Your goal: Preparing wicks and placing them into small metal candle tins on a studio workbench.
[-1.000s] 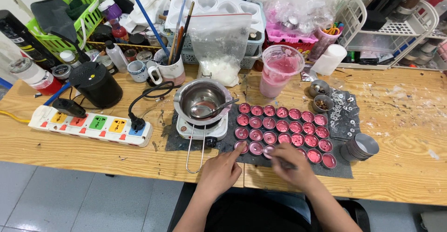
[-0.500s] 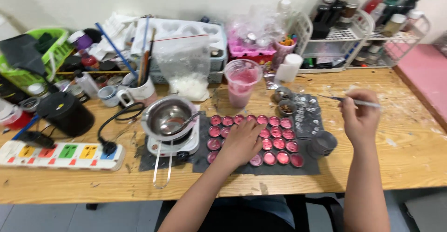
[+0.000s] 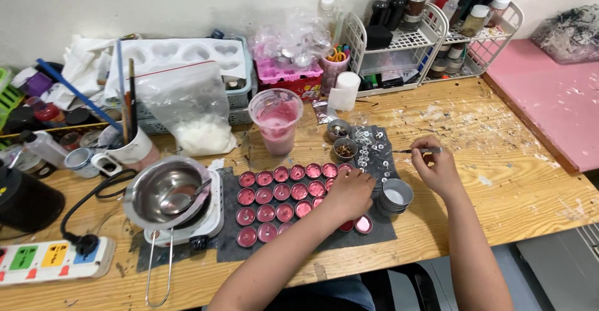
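Observation:
Several small round tins of pink wax sit in rows on a dark mat on the wooden table. My left hand rests palm down over the right end of those rows, touching the tins. My right hand pinches slim metal tweezers that point left over small white wick tabs scattered on the mat. A stack of empty silver tins stands between my two hands.
A steel pot sits on a small white hotplate, its long handle reaching the table's front edge. A cup of pink wax, a bag of white flakes, a power strip, a wire rack of bottles and a pink board surround the mat.
The view has swung right. My right hand with the tweezers came down and left toward the wick tabs. My left hand stays on the tins.

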